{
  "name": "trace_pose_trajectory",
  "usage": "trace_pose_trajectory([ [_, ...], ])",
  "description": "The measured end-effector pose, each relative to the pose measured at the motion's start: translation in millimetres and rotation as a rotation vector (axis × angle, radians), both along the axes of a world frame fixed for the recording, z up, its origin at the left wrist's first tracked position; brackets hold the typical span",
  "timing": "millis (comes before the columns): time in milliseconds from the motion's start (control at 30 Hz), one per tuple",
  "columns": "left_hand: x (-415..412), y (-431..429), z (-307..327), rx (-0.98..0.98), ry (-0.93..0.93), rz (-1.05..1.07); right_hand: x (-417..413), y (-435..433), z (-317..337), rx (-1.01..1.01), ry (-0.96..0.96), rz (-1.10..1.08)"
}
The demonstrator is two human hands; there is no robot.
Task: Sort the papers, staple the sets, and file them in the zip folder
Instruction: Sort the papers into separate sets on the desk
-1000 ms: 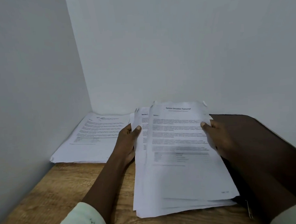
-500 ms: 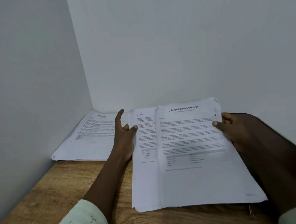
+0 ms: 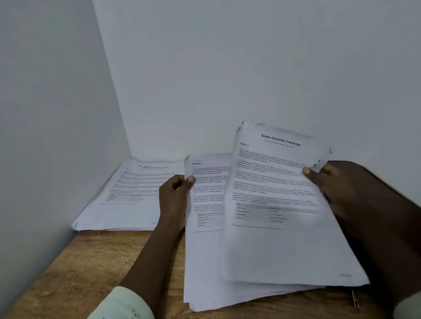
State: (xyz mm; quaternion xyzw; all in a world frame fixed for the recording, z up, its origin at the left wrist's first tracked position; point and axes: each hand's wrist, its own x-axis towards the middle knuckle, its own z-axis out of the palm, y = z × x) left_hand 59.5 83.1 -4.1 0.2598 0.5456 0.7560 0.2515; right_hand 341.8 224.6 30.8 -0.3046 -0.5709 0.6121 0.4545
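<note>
- The top sheet (image 3: 277, 241), headed "Sample Education Transcript" with "Section 1" below it, sits right of centre. Its far end is raised and tilted off the papers under it, and its near end lies low over them.
- The right hand (image 3: 338, 189) pinches this sheet at its right edge near the far corner. The thumb (image 3: 307, 170) lies on the printed face and the curled fingers are behind the paper.
- Under the sheet is the main stack (image 3: 205, 269) of loose white pages, lying on the table in front of the person with uneven, fanned edges at the near end. The exposed page on it reads "Section 2" and has a small table low down.
- The left hand (image 3: 173, 200) grips the stack's left edge toward the far end, with the thumb on top and the fingers curled at the side.
- A second pile (image 3: 128, 195) of printed pages lies flat in the far left corner, against the walls and just beside the main stack.
- A dark folder (image 3: 376, 177) lies on the right, partly under the right hand and arm. I cannot tell whether it is zipped.
- The wooden table (image 3: 76, 276) shows bare grain at the near left.
- A pale sleeve (image 3: 120, 313) covers the left wrist.
- 2 plain white walls (image 3: 248, 59) meet behind the papers.
</note>
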Motion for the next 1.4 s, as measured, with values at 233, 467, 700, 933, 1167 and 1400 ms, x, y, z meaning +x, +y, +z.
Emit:
trace_pose_trajectory([
  [233,-2.2,1.3,-2.1,-0.101,0.365,0.318,-9.6,13.5,-18.5,0.115,-0.043,0.054],
  [467,-12.0,3.5,5.3,-0.056,0.267,0.191,-14.3,9.2,-18.2,0.134,-0.019,0.068],
  [700,11.3,0.2,17.2,0.046,-0.030,-0.288,-27.2,3.1,-16.5,0.123,-0.119,0.043],
  [933,19.0,-1.1,16.6,0.039,0.070,-0.418,-42.3,-6.9,-14.9,0.159,-0.046,0.035],
  [1167,18.0,-4.6,25.2,0.055,0.153,-0.296,-44.7,-7.7,-6.8,0.147,-0.020,-0.012],
  [1400,31.2,-7.2,64.1,0.140,0.158,-0.202,-28.0,-28.2,26.4,0.235,-0.043,0.036],
])
